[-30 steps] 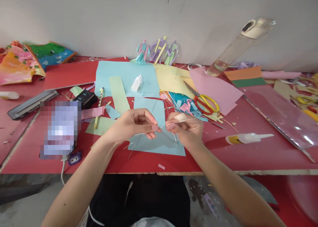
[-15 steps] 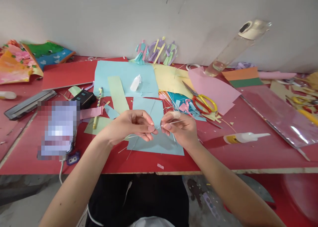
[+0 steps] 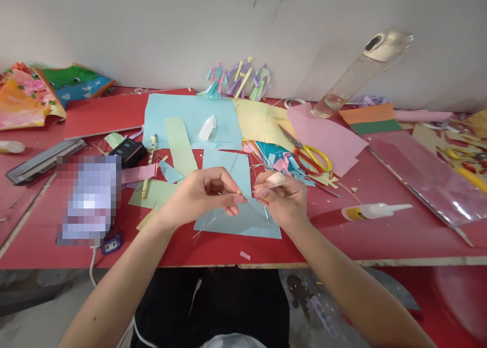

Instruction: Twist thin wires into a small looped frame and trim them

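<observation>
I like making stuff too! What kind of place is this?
Probably a paper-craft table: coloured paper sheets and snippets cover the red tabletop, with scissors and a glue tube close by.

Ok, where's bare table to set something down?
Bare red table lies in front of the glue tube, and a strip between the blurred patch and the light blue sheet. Crowded around the scissors and scraps.

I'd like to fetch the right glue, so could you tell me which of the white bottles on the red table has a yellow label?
The long-nozzled glue bottle lying right of the right hand; the small dropper bottle on the light blue sheet is plain white.
</observation>
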`<state>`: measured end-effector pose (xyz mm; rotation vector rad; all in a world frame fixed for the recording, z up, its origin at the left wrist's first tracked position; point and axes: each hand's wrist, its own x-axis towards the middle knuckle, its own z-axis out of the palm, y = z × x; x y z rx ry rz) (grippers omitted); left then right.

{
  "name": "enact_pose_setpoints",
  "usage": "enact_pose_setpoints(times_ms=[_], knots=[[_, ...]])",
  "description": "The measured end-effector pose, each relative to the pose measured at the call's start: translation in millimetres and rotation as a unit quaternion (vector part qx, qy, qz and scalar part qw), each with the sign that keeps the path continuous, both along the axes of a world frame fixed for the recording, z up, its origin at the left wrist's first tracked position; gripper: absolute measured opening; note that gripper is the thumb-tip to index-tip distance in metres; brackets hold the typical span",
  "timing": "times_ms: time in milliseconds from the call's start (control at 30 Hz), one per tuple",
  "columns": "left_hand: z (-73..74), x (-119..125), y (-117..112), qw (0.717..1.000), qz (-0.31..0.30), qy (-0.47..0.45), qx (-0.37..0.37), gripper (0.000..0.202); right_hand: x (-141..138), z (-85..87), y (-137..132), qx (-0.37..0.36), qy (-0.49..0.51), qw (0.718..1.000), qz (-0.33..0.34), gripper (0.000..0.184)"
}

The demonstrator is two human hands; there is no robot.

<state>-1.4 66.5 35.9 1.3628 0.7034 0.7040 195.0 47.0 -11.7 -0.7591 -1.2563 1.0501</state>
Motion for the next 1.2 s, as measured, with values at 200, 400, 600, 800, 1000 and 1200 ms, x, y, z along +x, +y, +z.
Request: enact_pose_setpoints(times_ms=[200, 400, 600, 800, 1000, 1200], knots=[[-11.7, 6.8, -5.3, 0.923, 0.097, 0.112, 0.355, 0.009, -6.5, 0.5, 5.0, -0.063, 0.061, 0.996, -0.035, 0.021], [0.3, 4.3, -1.7, 0.994, 0.071, 0.05, 0.073, 0.01, -6.6, -1.6, 5.6, -0.055, 0.043, 0.998, -0.011, 0.012], [5.6, 0.8, 3.8, 0.996, 0.041, -0.022, -0.082, 0.013, -5.0, -1.1, 0.9, -0.009, 0.024, 1.0, 0.006, 0.011], [4.4, -1.0, 5.3, 0.994, 0.047, -0.025, -0.097, 0.012, -5.5, 0.2, 0.4, 0.001, 0.018, 0.999, -0.039, 0.008], [3.4, -1.1, 6.1, 0.993, 0.044, -0.024, -0.105, 0.011, -6.0, -1.2, -1.0, 0.043, -0.02, 0.996, -0.079, 0.005], [-1.1, -5.3, 8.4, 0.989, 0.019, -0.047, -0.137, 0.009, -4.9, -1.3, -1.8, 0.08, -0.044, 0.993, -0.074, 0.014]])
